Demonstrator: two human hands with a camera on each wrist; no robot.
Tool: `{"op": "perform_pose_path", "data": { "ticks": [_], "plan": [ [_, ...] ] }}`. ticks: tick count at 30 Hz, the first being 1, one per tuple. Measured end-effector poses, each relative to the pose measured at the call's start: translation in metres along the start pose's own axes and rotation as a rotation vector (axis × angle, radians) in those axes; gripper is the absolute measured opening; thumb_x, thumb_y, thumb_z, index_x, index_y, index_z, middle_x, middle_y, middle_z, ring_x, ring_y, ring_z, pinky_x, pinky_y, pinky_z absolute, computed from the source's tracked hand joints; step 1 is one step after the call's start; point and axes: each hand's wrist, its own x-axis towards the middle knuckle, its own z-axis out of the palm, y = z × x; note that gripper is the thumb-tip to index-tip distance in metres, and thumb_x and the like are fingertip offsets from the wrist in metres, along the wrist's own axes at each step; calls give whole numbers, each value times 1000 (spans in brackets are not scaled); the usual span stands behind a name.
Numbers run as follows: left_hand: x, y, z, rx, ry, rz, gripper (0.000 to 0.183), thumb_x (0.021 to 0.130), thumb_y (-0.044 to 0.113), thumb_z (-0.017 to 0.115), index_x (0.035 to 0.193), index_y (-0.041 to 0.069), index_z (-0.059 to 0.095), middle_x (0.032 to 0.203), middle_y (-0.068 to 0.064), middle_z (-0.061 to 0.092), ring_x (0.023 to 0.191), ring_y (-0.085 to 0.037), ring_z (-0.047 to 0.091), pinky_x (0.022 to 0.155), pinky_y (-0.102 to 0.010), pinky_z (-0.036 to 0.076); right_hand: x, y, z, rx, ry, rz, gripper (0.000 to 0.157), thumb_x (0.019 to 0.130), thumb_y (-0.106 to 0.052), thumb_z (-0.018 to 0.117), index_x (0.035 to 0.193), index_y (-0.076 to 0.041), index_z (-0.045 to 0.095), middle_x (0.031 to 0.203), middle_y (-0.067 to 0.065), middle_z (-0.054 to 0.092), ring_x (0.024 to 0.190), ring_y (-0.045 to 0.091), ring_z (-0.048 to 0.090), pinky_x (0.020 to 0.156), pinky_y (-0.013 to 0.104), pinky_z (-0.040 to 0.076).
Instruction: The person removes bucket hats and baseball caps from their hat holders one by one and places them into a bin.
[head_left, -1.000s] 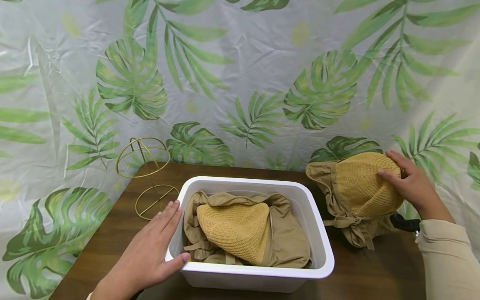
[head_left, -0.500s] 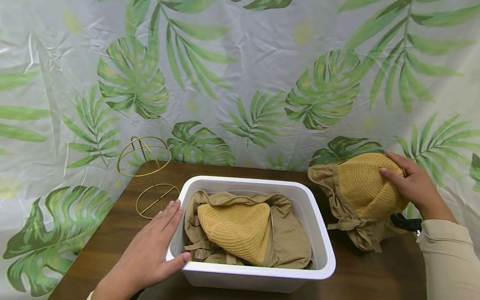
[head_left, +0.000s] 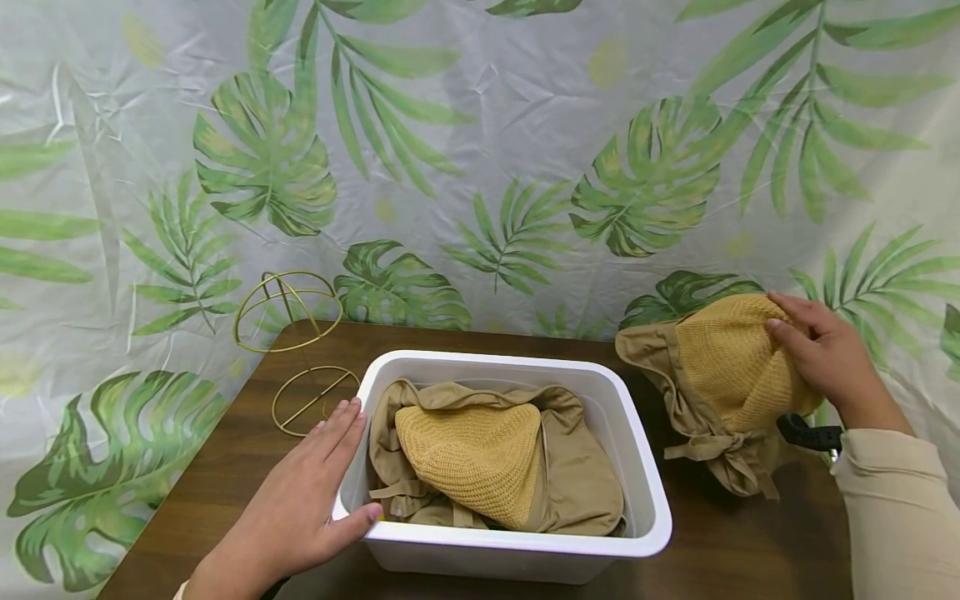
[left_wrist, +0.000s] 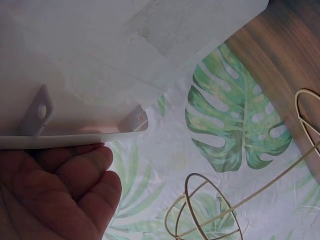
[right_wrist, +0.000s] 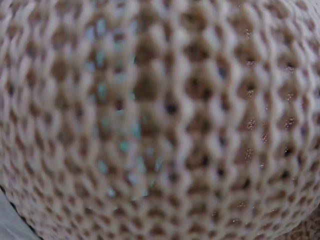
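Observation:
My right hand [head_left: 828, 354] pinches the yellow knitted crown of a sun hat [head_left: 731, 358] at the right. Its tan cloth brim and tied bow hang down by the table. In the right wrist view the open-weave knit of the hat [right_wrist: 170, 120] fills nearly the whole picture. My left hand [head_left: 292, 492] rests on the left rim of a white plastic bin [head_left: 517, 546], fingers extended. The left wrist view shows that hand [left_wrist: 60, 185] against the bin's edge [left_wrist: 60, 141]. Inside the bin lies a second, similar hat [head_left: 472, 458], with its tan brim folded around the crown.
A gold wire hat stand [head_left: 311, 400] is behind my left hand at the table's left edge. The dark wood table [head_left: 247, 433] backs onto a leaf-printed curtain [head_left: 525, 150]. A black strap-like piece [head_left: 810, 433] is at my right wrist.
The held hat has shifted slightly right, and its crown has bunched up and risen under my right fingers. My left hand and the bin have stayed in place.

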Motion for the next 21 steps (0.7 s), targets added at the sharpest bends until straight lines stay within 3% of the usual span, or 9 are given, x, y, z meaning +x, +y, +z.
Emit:
{"op": "perform_pose_path", "data": {
  "ticks": [1, 3, 4, 7, 10, 12, 14, 17, 21],
  "plan": [
    [0, 0, 0, -1, 1, 0, 87, 90, 57, 56, 138, -15, 46, 148, -30, 42, 136, -40, 42, 119, -23, 5, 0, -1, 0, 5, 3, -7, 52, 103, -34, 52, 153, -30, 40, 145, -25, 36, 138, 39, 34, 108, 55, 31],
    [0, 0, 0, -3, 3, 0, 87, 90, 57, 56, 138, -15, 46, 148, -30, 42, 136, -40, 42, 119, -23, 5, 1, -2, -1, 22, 12, -28, 50, 103, -32, 52, 152, -29, 41, 142, -30, 36, 141, 35, 31, 114, 47, 27],
    [0, 0, 0, -5, 3, 0, 87, 90, 57, 56, 138, -15, 46, 147, -30, 42, 136, -40, 42, 119, -23, 5, 1, -2, -1, 21, 22, -43, 49, 103, -31, 53, 151, -29, 43, 140, -31, 37, 142, 26, 31, 115, 37, 25],
    [0, 0, 0, -9, 5, 0, 87, 91, 57, 56, 138, -15, 46, 147, -30, 42, 136, -40, 42, 119, -23, 6, 1, -3, -2, 27, 52, -74, 47, 103, -28, 54, 149, -24, 48, 134, -35, 41, 132, -3, 33, 101, 10, 25],
    [0, 0, 0, -8, 3, -3, 87, 91, 57, 56, 138, -15, 46, 148, -30, 41, 136, -40, 42, 119, -23, 6, 1, -4, -2, 24, 65, -70, 46, 102, -28, 56, 147, -21, 50, 135, -32, 43, 123, -10, 36, 92, 5, 27],
    [0, 0, -1, -7, 2, -4, 87, 91, 57, 56, 138, -15, 46, 148, -30, 41, 136, -40, 42, 119, -23, 6, 1, -5, -1, 14, 49, -47, 49, 101, -31, 57, 148, -21, 49, 145, -20, 43, 131, 1, 37, 103, 16, 31],
    [0, 0, -1, -6, 1, -4, 87, 91, 57, 56, 139, -15, 46, 148, -30, 41, 136, -40, 42, 119, -23, 6, 1, -4, 0, 0, 15, -20, 53, 100, -34, 58, 151, -21, 46, 153, -4, 39, 140, 20, 34, 112, 35, 32],
    [-1, 1, -1, -5, 0, -3, 87, 91, 57, 56, 138, -15, 46, 148, -30, 41, 136, -40, 42, 119, -23, 6, 0, -1, 2, -14, -28, 2, 58, 100, -35, 58, 153, -17, 41, 158, 18, 31, 143, 43, 25, 110, 65, 22],
    [-1, 1, -1, -7, -2, -2, 87, 91, 57, 56, 138, -15, 46, 148, -30, 41, 136, -40, 42, 119, -23, 6, -2, 6, 2, 11, -48, -33, 61, 100, -30, 59, 154, -10, 36, 160, 21, 23, 146, 45, 14, 111, 69, 13]
  ]
}}
